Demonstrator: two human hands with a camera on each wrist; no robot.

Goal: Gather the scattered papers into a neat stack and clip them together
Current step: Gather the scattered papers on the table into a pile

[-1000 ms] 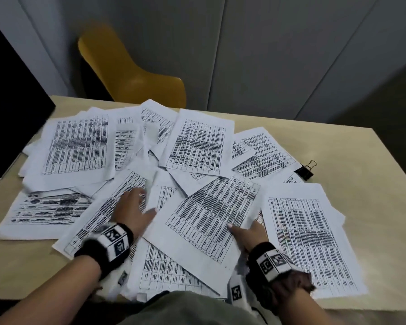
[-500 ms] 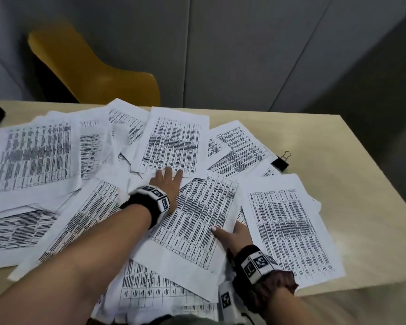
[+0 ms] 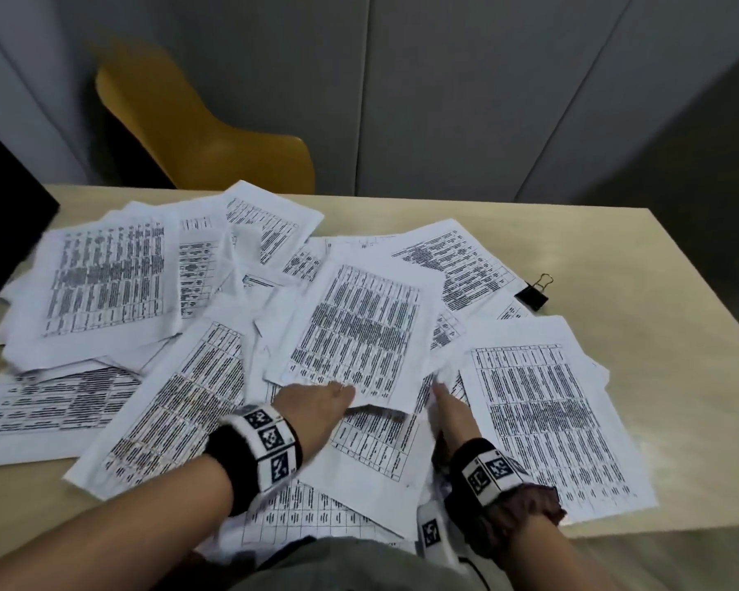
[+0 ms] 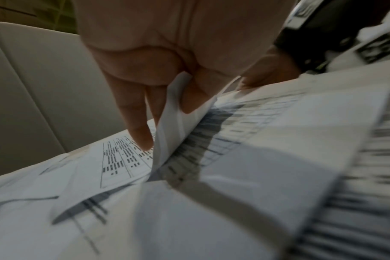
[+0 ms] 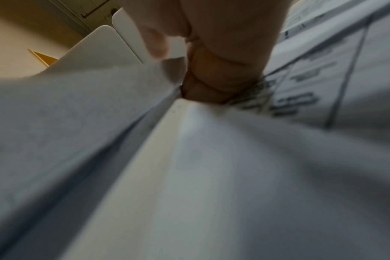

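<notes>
printed papers [image 3: 359, 330] lie scattered and overlapping across the pale worktop [image 3: 640, 292], with a black binder clip [image 3: 532, 293] apart at the far right edge of the spread. from the head view the left hand [image 3: 316, 409] reaches under the near edge of a central sheet; the left wrist view alone shows that sheet's corner [image 4: 178, 112] pinched between its fingers [image 4: 138, 126]. the right hand [image 3: 451, 413] lies among sheets; its wrist view shows its fingers [image 5: 211, 75] curled against paper, the grip unclear
</notes>
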